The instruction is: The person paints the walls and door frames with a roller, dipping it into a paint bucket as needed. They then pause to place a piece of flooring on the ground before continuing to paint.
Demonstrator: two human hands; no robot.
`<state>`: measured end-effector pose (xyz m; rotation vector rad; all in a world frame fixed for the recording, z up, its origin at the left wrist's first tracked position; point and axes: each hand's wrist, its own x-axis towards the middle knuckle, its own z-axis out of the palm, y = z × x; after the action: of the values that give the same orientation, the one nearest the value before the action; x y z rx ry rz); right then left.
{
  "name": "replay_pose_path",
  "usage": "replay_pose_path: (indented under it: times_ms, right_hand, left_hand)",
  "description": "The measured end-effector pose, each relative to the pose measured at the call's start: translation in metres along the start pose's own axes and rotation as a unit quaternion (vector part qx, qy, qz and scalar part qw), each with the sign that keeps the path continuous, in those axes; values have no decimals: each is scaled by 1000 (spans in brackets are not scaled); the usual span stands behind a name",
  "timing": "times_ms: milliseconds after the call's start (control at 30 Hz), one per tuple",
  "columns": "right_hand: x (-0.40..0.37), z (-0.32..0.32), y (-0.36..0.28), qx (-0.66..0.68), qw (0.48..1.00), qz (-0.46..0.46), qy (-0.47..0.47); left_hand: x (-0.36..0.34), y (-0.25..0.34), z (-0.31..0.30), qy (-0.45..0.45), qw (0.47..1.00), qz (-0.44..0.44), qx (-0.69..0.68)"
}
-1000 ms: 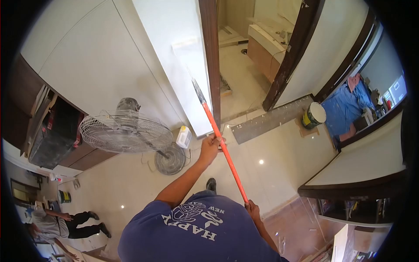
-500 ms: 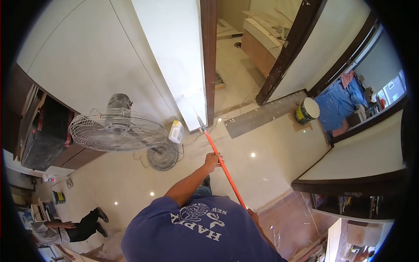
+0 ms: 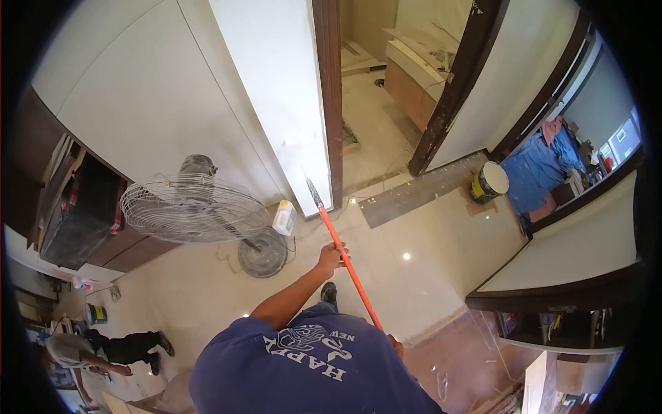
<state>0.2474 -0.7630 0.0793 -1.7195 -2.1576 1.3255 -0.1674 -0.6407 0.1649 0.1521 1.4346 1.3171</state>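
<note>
A long orange pole slants up and away from my body. My left hand is closed around its middle, arm stretched forward. Lower down, my right hand is at the pole's near end, close to my chest, its fingers mostly hidden by my shirt. At the far end, a narrow grey tool head is against or just in front of the lower part of a white wall strip. Its exact kind is not clear. A brown door frame borders this strip on the right.
A dusty pedestal fan stands left, beside a white jug. A bucket sits right, near a blue sheet. A grey board lies before the doorway. Another person is at lower left; shelves at lower right.
The pole's head has moved slightly up and left along the wall strip. The view has shifted a little. The other person at lower left has changed posture.
</note>
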Motion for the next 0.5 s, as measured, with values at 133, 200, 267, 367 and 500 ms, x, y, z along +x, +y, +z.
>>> replay_pose_path:
  times_ms: [133, 200, 267, 367, 500]
  right_hand:
    - [3, -29, -72, 66, 997, -30, -4]
    - [20, -32, -91, 86, 994, -66, -9]
    - [38, -40, -114, 95, 990, -106, -5]
    - [57, -53, -161, 108, 981, -162, 3]
    - [78, -67, -228, 143, 962, -232, 10]
  left_hand:
    - [-32, 51, 7, -20, 995, 97, 0]
    - [-47, 85, 13, -15, 990, 140, 0]
    - [-59, 118, 19, -3, 983, 186, 6]
    - [-88, 177, 32, 14, 967, 254, -1]
    - [-116, 250, 34, 18, 936, 352, -9]
